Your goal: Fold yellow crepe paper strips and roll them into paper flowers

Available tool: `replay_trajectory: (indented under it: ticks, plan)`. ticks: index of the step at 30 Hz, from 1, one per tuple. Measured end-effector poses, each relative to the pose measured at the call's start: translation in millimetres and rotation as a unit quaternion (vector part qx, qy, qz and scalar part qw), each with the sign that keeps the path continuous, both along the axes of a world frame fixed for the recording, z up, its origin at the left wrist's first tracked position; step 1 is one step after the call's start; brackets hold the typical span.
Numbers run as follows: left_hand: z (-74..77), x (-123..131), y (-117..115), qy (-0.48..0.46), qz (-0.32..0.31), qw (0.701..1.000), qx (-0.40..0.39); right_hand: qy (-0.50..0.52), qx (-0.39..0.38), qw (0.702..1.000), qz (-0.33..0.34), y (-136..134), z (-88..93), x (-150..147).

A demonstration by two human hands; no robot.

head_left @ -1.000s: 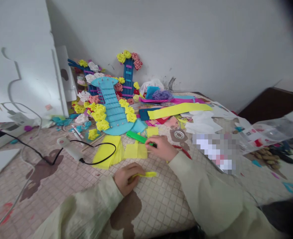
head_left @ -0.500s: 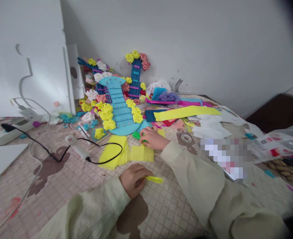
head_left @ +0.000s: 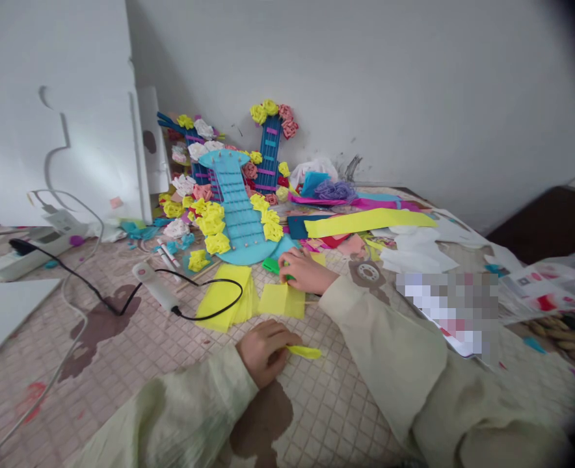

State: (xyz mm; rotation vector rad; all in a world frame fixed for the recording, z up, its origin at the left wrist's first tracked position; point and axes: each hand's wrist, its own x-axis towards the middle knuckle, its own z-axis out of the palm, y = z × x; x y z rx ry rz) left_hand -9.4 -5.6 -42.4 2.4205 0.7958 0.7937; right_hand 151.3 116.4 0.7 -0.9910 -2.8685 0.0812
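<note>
My left hand (head_left: 267,353) is closed low over the patterned tabletop, pinching a thin folded piece of yellow paper (head_left: 306,351) that sticks out to the right. Farther forward, my right hand (head_left: 308,271) has its fingers curled over a small green object (head_left: 270,265); its kind is hard to make out, as the fingers cover part of it. Between the hands lie yellow paper squares (head_left: 282,300), and a fanned stack of yellow sheets (head_left: 226,299) is to the left. Beyond stands a light-blue guitar-shaped piece (head_left: 239,208) edged with yellow paper flowers (head_left: 210,220).
A white device (head_left: 155,289) with a black cable lies left of the sheets. A power strip (head_left: 28,250) is at far left. Blue pieces with flowers (head_left: 269,153) lean on the wall. A long yellow strip (head_left: 370,222), a tape roll (head_left: 368,272) and a plastic bag (head_left: 551,286) are right.
The view has shifted slightly, so everything appears a little farther right. Both hands keep nearly the same pose, with the yellow paper still in my left hand.
</note>
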Motion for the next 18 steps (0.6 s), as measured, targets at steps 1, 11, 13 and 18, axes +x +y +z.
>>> replay_trajectory:
  ticks: [1,11,13,18]
  plan:
    - [-0.2,0.1,0.0,-0.002,-0.001,1.0,0.0,0.002,-0.001,1.0,-0.001,0.1,-0.5,0.3]
    - [-1.5,-1.0,0.6,0.003,-0.007,1.0,0.0,0.029,-0.016,0.999,-0.007,-1.6,-3.6,-0.7]
    - [-1.0,-0.9,0.5,0.004,-0.007,1.0,0.0,0.036,-0.02,0.999,-0.01,-2.2,-0.8,0.8]
    - [2.5,-0.8,1.5,-0.008,0.043,0.999,0.022,0.065,-0.02,0.996,-0.064,0.0,8.7,22.4]
